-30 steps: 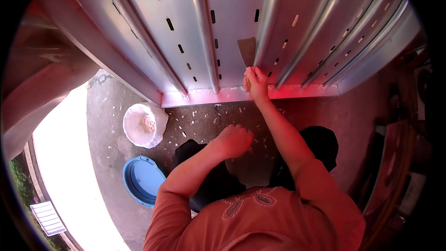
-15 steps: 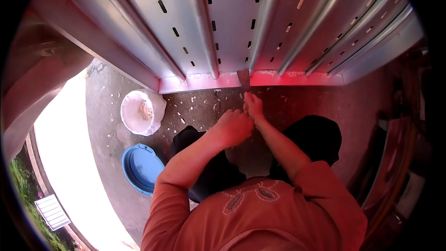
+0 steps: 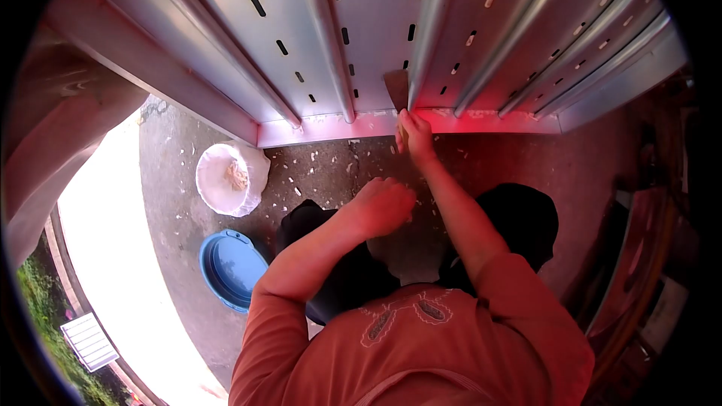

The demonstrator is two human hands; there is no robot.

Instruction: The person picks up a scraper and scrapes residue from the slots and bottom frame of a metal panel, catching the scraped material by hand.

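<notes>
My right hand [image 3: 415, 137] is wrapped round the handle of a scraper [image 3: 395, 90] with a broad flat blade. The blade points up, in front of the corrugated metal panel [image 3: 376, 53], just above its lower ledge [image 3: 331, 128]. Whether the blade touches the metal I cannot tell. Lower and to the left, my left hand [image 3: 383, 207] is curled closed above the floor near my knee, apart from the scraper. Its palm faces away, so anything inside the fingers is hidden. White bits cling to the ledge.
On the left stand a white lined bin [image 3: 222, 199] with pale scraps inside and a blue basin [image 3: 235, 274]. White flakes lie scattered over the concrete floor [image 3: 308, 169]. Dark objects and a framed panel [image 3: 628, 256] stand at the right.
My hands have come apart. The right one has moved up with the scraper, bringing its blade in front of the metal panel, while the left has stayed nearly in place.
</notes>
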